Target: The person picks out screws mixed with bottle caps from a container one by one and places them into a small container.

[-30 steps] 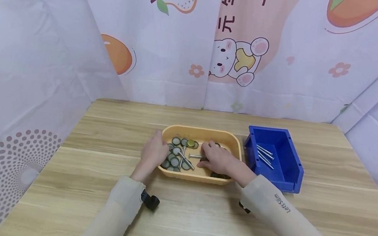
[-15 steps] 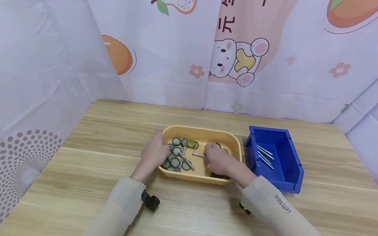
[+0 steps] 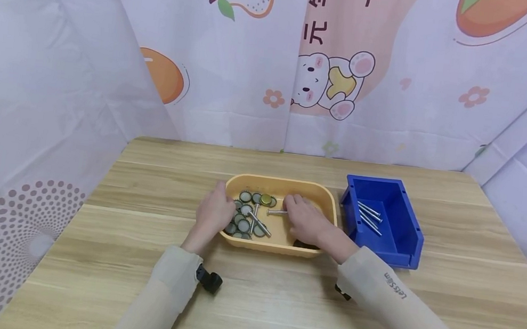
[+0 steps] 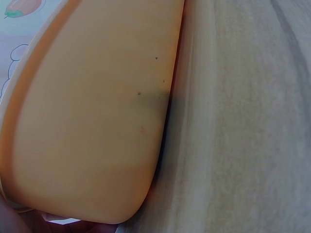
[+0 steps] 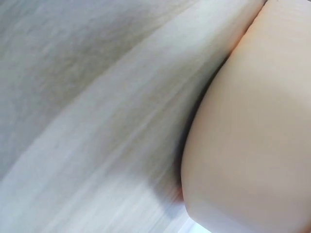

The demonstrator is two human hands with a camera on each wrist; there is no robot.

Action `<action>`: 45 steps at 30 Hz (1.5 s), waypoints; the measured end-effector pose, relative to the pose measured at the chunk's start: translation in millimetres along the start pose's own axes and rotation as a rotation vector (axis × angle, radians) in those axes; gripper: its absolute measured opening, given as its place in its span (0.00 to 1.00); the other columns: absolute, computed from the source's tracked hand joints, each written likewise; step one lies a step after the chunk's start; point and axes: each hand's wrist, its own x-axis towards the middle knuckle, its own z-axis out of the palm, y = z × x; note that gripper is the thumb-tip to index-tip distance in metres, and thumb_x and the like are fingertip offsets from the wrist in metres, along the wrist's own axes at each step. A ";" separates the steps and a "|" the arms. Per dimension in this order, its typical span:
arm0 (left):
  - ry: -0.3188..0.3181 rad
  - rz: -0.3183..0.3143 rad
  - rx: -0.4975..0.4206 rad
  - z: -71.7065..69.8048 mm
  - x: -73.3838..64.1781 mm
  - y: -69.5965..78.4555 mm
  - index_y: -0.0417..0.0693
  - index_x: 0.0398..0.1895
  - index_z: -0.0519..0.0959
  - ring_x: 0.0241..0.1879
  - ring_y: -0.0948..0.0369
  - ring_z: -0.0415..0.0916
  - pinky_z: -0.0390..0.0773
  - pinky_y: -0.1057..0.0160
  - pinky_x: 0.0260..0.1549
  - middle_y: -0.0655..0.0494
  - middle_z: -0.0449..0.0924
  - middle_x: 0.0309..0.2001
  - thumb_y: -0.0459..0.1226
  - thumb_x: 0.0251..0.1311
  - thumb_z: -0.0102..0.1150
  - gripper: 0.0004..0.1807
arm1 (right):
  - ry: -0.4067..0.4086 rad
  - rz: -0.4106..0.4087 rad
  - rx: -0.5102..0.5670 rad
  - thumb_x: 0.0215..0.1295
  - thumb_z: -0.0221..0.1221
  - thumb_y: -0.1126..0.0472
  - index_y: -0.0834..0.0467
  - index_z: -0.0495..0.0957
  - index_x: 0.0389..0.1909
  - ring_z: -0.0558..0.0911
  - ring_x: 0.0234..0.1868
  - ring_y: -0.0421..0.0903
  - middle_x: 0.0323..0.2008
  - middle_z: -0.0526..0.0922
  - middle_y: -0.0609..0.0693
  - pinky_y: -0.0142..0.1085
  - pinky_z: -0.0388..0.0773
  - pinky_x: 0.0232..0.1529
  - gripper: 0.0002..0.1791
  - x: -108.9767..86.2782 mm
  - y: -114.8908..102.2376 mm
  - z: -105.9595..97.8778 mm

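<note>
In the head view, a yellow tray (image 3: 274, 248) holds several grey-backed bottle caps (image 3: 243, 226), a gold cap (image 3: 266, 199) and silver screws (image 3: 254, 220). My left hand (image 3: 215, 210) grips the tray's left rim; in the left wrist view the tray's outer wall (image 4: 92, 111) fills much of the frame. Inside the tray's right half, my right hand (image 3: 306, 221) pinches a silver screw (image 3: 276, 212), whose headed end sticks out to the left. The fingertips are partly hidden. Dark caps (image 3: 304, 244) lie beneath this hand.
A blue bin (image 3: 397, 227) stands just right of the tray, with several silver screws (image 3: 370, 217) lying in its left part. Both containers sit on a wooden table (image 3: 268, 304). A printed curtain (image 3: 234, 75) hangs behind its back edge.
My right hand's fingers have closed on the screw, which has shifted slightly, tilting and then levelling out. The left hand stays on the rim, and the tray has not moved.
</note>
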 end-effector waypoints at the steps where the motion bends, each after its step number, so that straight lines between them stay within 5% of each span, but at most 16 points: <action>1: 0.001 0.000 0.001 -0.1 0.0 -0.1 0.42 0.63 0.66 0.35 0.48 0.78 0.73 0.53 0.32 0.41 0.82 0.44 0.37 0.64 0.46 0.23 | 0.012 -0.005 -0.013 0.64 0.56 0.69 0.59 0.70 0.41 0.72 0.38 0.49 0.36 0.73 0.53 0.44 0.73 0.45 0.08 0.0 -0.5 0.1; 8: 0.002 0.001 0.001 -0.7 0.1 -0.2 0.42 0.63 0.66 0.36 0.48 0.78 0.73 0.53 0.33 0.41 0.82 0.46 0.38 0.65 0.46 0.24 | 0.067 -0.024 -0.087 0.71 0.56 0.56 0.57 0.73 0.35 0.70 0.31 0.47 0.31 0.72 0.51 0.39 0.69 0.31 0.09 -0.3 -2.2 1.0; 15: 0.010 0.006 -0.001 -0.3 -0.1 -0.9 0.41 0.61 0.67 0.37 0.48 0.78 0.74 0.53 0.33 0.41 0.82 0.45 0.37 0.64 0.46 0.22 | -0.012 0.024 -0.076 0.69 0.59 0.51 0.52 0.75 0.30 0.73 0.25 0.43 0.23 0.75 0.45 0.36 0.66 0.21 0.11 1.2 -0.1 -7.1; 23: 0.014 0.010 -0.002 -0.1 -0.9 -0.8 0.41 0.61 0.67 0.35 0.48 0.78 0.73 0.53 0.32 0.40 0.82 0.44 0.37 0.64 0.46 0.23 | -0.039 0.052 -0.034 0.71 0.57 0.52 0.54 0.77 0.33 0.77 0.26 0.44 0.24 0.78 0.47 0.38 0.70 0.21 0.10 -0.4 0.8 -10.2; 38: 0.008 -0.010 0.003 0.9 -0.5 -0.5 0.43 0.64 0.66 0.37 0.47 0.79 0.74 0.53 0.33 0.40 0.82 0.47 0.37 0.64 0.45 0.24 | -0.031 0.056 0.372 0.76 0.48 0.57 0.63 0.76 0.42 0.72 0.21 0.38 0.23 0.76 0.46 0.31 0.69 0.25 0.13 -5.2 9.6 -21.5; 45: 0.004 -0.011 -0.003 0.0 -0.7 -0.2 0.43 0.64 0.66 0.37 0.47 0.79 0.74 0.53 0.33 0.40 0.82 0.47 0.37 0.64 0.45 0.24 | -0.090 0.061 0.629 0.75 0.47 0.65 0.67 0.72 0.44 0.75 0.28 0.45 0.25 0.81 0.51 0.31 0.68 0.29 0.09 -11.2 12.0 -36.6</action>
